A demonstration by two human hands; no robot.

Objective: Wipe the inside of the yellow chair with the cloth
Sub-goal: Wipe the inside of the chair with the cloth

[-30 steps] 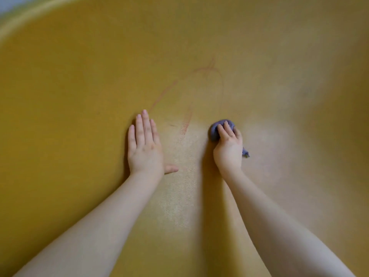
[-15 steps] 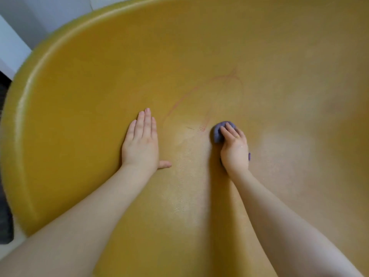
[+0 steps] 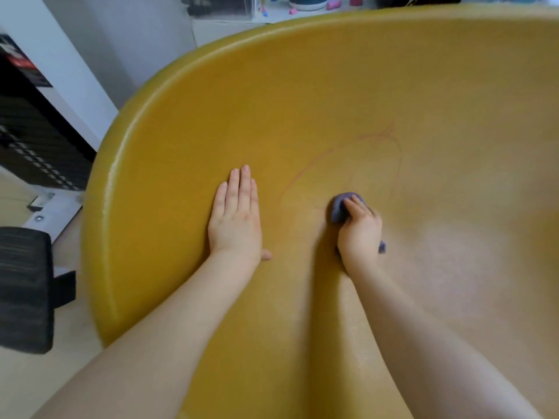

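Note:
The yellow chair [image 3: 302, 86] fills most of the view, its curved inner shell facing me. Faint reddish scribble lines [image 3: 378, 140] run across the shell above my hands. My left hand [image 3: 236, 219] lies flat on the shell with straight fingers, left of centre. My right hand [image 3: 360, 231] grips a bunched purple cloth [image 3: 340, 207] and presses it against the shell just below the scribble. A small end of the cloth sticks out under the right side of that hand.
The chair's rounded rim [image 3: 106, 207] curves down the left. Beyond it stand a black mesh office chair [image 3: 24, 291], a dark unit against a white wall [image 3: 36, 134] and pale floor. A shelf with small coloured items [image 3: 302, 4] runs along the top.
The view has pulled back and tilted, so the chair's rim and the room come into sight. Both hands stay in roughly the same place on the shell, the right one still on the cloth.

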